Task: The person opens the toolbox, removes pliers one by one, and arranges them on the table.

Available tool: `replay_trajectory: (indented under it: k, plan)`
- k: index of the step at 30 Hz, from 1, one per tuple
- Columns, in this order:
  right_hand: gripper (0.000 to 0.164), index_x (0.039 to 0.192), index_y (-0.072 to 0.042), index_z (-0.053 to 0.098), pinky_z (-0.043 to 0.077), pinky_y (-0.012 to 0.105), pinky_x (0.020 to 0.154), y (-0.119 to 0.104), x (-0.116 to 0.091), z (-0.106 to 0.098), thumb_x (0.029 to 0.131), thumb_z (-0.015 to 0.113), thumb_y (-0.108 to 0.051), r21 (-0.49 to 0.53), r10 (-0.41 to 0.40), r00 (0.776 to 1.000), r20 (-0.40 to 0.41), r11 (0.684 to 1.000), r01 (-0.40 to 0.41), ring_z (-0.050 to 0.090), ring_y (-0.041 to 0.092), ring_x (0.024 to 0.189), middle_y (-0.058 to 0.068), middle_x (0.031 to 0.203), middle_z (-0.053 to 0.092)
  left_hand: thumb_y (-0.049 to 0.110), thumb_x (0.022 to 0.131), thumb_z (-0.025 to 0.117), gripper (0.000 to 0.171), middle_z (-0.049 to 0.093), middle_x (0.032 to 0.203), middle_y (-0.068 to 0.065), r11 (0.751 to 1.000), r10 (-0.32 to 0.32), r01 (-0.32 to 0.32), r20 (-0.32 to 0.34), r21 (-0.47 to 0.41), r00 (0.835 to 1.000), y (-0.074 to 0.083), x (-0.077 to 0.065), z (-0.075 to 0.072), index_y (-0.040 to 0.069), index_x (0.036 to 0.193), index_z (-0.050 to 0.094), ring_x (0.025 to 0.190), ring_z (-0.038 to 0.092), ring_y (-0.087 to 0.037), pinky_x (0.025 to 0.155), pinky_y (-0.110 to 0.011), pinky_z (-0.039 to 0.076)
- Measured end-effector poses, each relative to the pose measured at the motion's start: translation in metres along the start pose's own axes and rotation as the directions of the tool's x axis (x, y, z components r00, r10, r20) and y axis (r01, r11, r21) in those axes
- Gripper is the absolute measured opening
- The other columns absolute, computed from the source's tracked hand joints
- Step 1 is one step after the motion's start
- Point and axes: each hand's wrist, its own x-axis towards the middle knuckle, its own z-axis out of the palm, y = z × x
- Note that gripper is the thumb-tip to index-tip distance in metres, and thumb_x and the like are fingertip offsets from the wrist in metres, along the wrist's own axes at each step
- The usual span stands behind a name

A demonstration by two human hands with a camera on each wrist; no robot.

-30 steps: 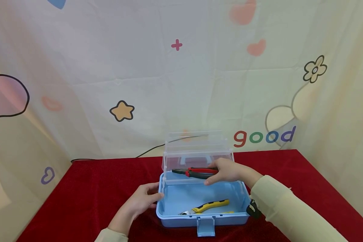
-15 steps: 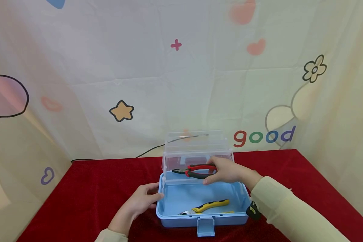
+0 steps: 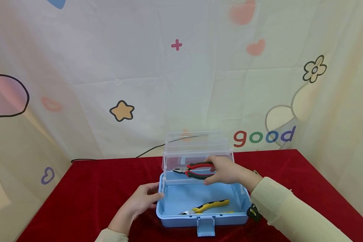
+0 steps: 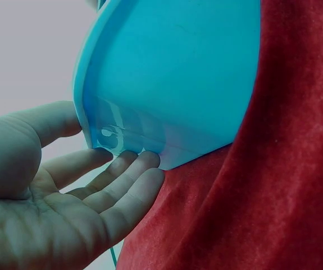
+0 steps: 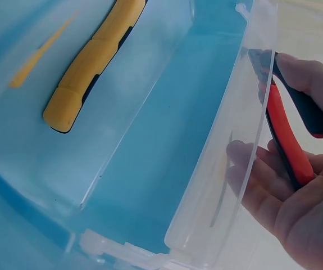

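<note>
A blue toolbox [image 3: 236, 220] sits on the table, its clear lid [image 3: 196, 146] raised at the back. My left hand [image 3: 141, 200] holds the toolbox at its left end, thumb over the rim and fingers against the outer wall in the left wrist view. Combination pliers [image 3: 196, 175] with red-and-black handles are in my right hand [image 3: 225, 170], above the back of the box and in front of the lid. Their handles are spread, and the jaws point left. Inside the box lies a yellow-and-black handled tool [image 3: 211, 205] with a metal head, partly hidden by the front wall.
The toolbox's front latch [image 3: 205, 228] hangs down. Red cloth [image 3: 93, 188] covers the table. A black cable [image 3: 151, 150] runs along the back edge, before a printed curtain [image 3: 157, 84]. A small black object [image 3: 254, 212] shows beside my right sleeve.
The pliers' handles have spread apart from nearly closed, and the right fingers have shifted slightly along them. The left hand and the toolbox have stayed still.
</note>
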Motion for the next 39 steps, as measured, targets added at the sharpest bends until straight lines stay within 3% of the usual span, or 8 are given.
replay_trajectory:
  k: [12, 21, 31, 39]
  plan:
    - [0.061, 0.118, -0.009, 0.056, 0.058, 0.032, 0.071, -0.002, -0.003, 0.001, 0.067, 0.085, -0.022, 0.006, -0.022, 0.999, -0.031, 1.0, 0.022, 0.062, 0.02, 0.093, 0.007, 0.109, 0.064, 0.017, 0.09, 0.062, 0.056, 0.055, 0.129, -0.022, 1.0, 0.009, -0.01, -0.004, -0.004, 1.0, 0.0, -0.001, 0.001, 0.0, 0.14, 0.042, 0.095, 0.063, -0.021, 0.078, -0.04, 0.058]
    - [0.057, 0.118, -0.005, 0.057, 0.057, 0.033, 0.072, 0.003, -0.008, 0.001, 0.071, 0.082, -0.024, 0.107, -0.098, 0.994, -0.044, 0.989, 0.102, 0.064, 0.017, 0.088, 0.011, 0.105, 0.066, 0.018, 0.09, 0.062, 0.056, 0.053, 0.131, -0.023, 1.0, 0.005, -0.005, -0.009, 0.0, 1.0, -0.002, 0.001, 0.0, 0.0, 0.14, 0.043, 0.096, 0.063, -0.021, 0.078, -0.041, 0.058]
    - [0.055, 0.118, -0.007, 0.057, 0.058, 0.033, 0.075, 0.012, -0.016, -0.001, 0.074, 0.08, -0.028, 0.207, -0.118, 0.992, -0.048, 0.97, 0.125, 0.065, 0.019, 0.094, 0.011, 0.108, 0.065, 0.017, 0.09, 0.062, 0.057, 0.054, 0.129, -0.024, 1.0, 0.019, -0.019, -0.004, -0.017, 1.0, -0.003, 0.001, 0.001, -0.001, 0.14, 0.041, 0.095, 0.064, -0.022, 0.077, -0.041, 0.058]
    - [0.062, 0.126, -0.004, 0.052, 0.058, 0.034, 0.077, 0.014, -0.026, -0.001, 0.075, 0.079, -0.027, 0.288, -0.084, 0.994, -0.075, 0.952, 0.102, 0.065, 0.023, 0.098, 0.013, 0.113, 0.063, 0.014, 0.091, 0.061, 0.057, 0.053, 0.129, -0.026, 0.998, 0.043, -0.043, 0.015, -0.048, 0.999, -0.003, 0.0, 0.0, -0.005, 0.14, 0.039, 0.096, 0.065, -0.024, 0.077, -0.042, 0.058]
